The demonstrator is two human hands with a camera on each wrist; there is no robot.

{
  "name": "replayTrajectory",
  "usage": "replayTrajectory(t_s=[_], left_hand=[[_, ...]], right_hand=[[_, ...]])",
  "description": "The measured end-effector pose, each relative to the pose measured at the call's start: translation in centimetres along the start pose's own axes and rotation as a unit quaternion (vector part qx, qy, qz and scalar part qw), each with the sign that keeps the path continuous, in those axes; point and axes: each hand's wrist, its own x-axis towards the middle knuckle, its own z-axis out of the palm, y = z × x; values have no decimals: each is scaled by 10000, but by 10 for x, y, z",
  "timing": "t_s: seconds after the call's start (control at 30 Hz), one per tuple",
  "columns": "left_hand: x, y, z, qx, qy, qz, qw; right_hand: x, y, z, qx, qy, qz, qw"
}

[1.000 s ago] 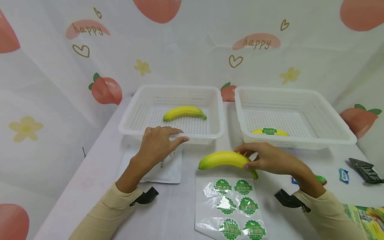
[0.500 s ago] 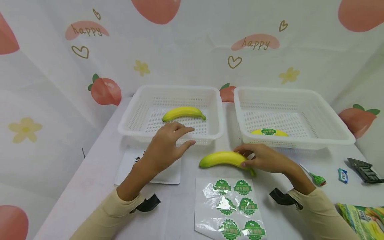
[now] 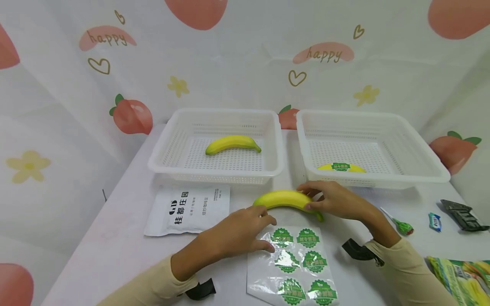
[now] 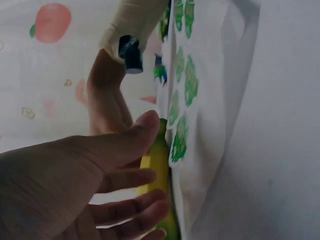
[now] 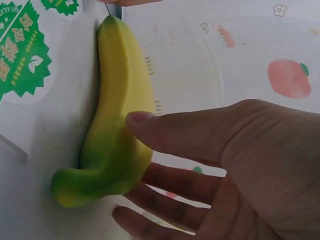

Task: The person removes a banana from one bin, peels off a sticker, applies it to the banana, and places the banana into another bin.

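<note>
A yellow banana (image 3: 281, 199) with a green stem end lies on the table in front of the two baskets. My right hand (image 3: 323, 199) grips its stem end, thumb on top and fingers curled behind (image 5: 165, 172). The banana (image 5: 120, 100) fills the right wrist view. My left hand (image 3: 264, 233) lies with relaxed fingers at the upper left corner of a clear sheet of round green stickers (image 3: 300, 263), its fingertips close to the banana's left tip (image 4: 159, 160). It holds nothing. I cannot tell whether it touches the banana.
Left white basket (image 3: 275, 140) holds a plain banana (image 3: 232, 143). Right white basket (image 3: 421, 170) holds a banana with a green sticker (image 3: 340, 167). A white printed pouch (image 3: 187, 208) lies left of the hands. A lollipop (image 3: 402, 225), candy (image 3: 433, 221), a black object (image 3: 463, 214) and a colourful bag (image 3: 459, 276) lie right.
My left hand has left the left basket's front rim and come down and right to the sticker sheet's corner, uncovering the white pouch. My right hand keeps its hold on the banana.
</note>
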Motion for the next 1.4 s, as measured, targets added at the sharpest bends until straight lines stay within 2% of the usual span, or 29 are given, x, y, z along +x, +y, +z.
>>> replayTrajectory(t_s=[0.1,0.27,0.43,0.67,0.87,1.03,1.17,1.27,1.33,1.4], left_hand=[[-1,3,7,242,-93,-98,9996],[-2,4,14,693,-42,-62,9976],[-1,5,16,741,-30,-130,9972],[-1,7,18,892,20,-235,9957],[0,7,19,946,73,-270,9951],[-1,8,18,885,20,-338,9955],[-1,8,16,710,-71,-429,9965],[-1,5,15,395,-133,-498,9979],[0,2,13,-43,-182,-581,9981],[2,-2,11,-733,-266,-725,9943]], right_hand=[[-1,-2,-1,-54,89,15,9999],[-7,-11,-2,-190,315,16,9993],[-12,-26,0,-309,366,-245,9986],[-13,-42,14,-21,-204,-690,9974],[-11,-48,23,75,-794,-301,9964],[-8,-48,26,146,-988,-58,9950],[-7,-48,28,145,-1024,-86,9946],[-6,-47,30,114,-1036,-154,9944],[-6,-46,31,132,-1006,-258,9945],[-5,-45,33,226,-943,-348,9947]])
